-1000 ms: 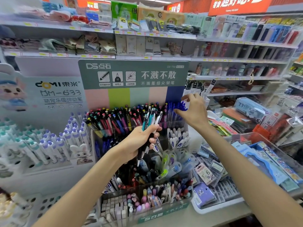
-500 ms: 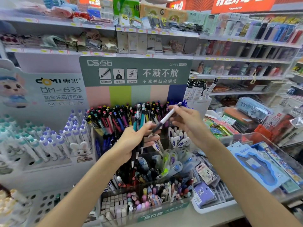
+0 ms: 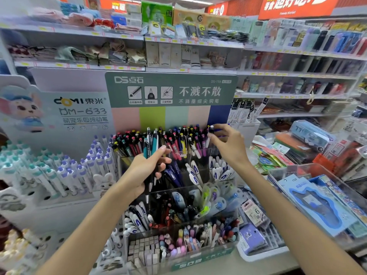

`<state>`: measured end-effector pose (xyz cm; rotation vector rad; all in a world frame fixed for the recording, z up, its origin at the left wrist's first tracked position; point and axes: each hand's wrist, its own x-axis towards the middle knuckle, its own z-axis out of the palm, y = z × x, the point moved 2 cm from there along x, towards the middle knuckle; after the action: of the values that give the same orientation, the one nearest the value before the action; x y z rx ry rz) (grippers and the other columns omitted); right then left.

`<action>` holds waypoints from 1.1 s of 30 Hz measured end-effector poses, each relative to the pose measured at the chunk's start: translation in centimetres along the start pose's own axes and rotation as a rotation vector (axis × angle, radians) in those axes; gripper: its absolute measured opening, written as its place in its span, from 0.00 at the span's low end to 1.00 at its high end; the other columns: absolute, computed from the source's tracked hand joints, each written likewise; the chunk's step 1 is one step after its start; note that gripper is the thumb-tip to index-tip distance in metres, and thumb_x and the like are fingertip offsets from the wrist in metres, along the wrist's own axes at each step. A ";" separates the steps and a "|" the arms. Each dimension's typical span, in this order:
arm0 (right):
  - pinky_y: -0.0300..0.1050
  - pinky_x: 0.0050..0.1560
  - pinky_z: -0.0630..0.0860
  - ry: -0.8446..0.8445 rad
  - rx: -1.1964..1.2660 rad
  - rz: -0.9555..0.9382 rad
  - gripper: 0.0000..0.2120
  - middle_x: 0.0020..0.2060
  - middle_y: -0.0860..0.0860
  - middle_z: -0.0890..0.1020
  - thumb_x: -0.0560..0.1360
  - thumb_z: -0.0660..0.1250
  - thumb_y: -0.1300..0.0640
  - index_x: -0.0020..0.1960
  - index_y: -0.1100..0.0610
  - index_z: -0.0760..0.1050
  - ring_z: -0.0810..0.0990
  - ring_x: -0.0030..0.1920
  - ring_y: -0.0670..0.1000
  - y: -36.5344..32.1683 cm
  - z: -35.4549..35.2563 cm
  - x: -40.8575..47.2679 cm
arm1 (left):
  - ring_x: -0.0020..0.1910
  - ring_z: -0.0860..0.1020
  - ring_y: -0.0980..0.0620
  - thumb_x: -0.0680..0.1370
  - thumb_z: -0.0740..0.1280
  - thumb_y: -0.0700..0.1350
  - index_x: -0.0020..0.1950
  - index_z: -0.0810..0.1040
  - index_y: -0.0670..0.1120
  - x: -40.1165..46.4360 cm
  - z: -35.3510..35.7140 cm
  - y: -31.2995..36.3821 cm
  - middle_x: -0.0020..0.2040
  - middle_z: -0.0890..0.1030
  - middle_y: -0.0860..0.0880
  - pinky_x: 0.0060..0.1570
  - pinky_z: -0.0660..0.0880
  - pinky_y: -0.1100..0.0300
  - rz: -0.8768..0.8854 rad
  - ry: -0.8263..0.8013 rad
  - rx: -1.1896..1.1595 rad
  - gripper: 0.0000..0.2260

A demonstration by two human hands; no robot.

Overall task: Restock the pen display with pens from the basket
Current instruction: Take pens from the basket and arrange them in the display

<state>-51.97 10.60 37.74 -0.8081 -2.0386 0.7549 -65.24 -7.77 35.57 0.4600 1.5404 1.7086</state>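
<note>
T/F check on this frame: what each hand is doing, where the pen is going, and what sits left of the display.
1. The left hand grips a bundle of pens. True.
2. The right hand is empty. False: it pinches a pen at the display's top row.
3. The header card is red. False: grey-green.
4. White pens with purple bands stand left of the display. True.

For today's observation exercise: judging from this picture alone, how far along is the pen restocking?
Done: the display's top row already looks crowded with pens. In hand: the right hand pinches one pen at that row's right end. Left: the left hand grips a small bunch of pens not yet placed. No basket is visible.
</note>
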 end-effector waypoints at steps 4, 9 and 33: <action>0.45 0.47 0.78 -0.036 -0.175 0.010 0.10 0.41 0.49 0.83 0.72 0.73 0.52 0.50 0.56 0.81 0.81 0.43 0.48 -0.1 0.5 0.9 | 0.23 0.71 0.61 0.79 0.64 0.51 0.52 0.79 0.43 -0.2 0.1 0.0 0.29 0.79 0.54 0.20 0.65 0.69 -0.010 -0.042 0.034 0.12; 0.44 0.43 0.68 -0.102 -0.530 -0.021 0.12 0.48 0.53 0.78 0.72 0.72 0.48 0.50 0.54 0.83 0.75 0.53 0.55 -0.3 0.2 2.2 | 0.24 0.69 0.59 0.79 0.62 0.54 0.55 0.74 0.47 -0.7 0.9 0.1 0.30 0.81 0.52 0.20 0.64 0.69 -0.012 -0.132 0.134 0.12; 0.39 0.47 0.80 0.073 0.562 0.060 0.06 0.44 0.53 0.83 0.75 0.69 0.62 0.49 0.55 0.73 0.84 0.44 0.48 -7.1 1.2 -1.2 | 0.38 0.85 0.52 0.81 0.61 0.48 0.51 0.78 0.46 -0.4 -3.4 1.6 0.43 0.85 0.48 0.33 0.79 0.65 0.197 0.097 -0.080 0.08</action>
<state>-54.35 5.10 41.83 -0.5588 -1.6180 1.2372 -67.88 -10.27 36.48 0.5084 1.5295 1.9617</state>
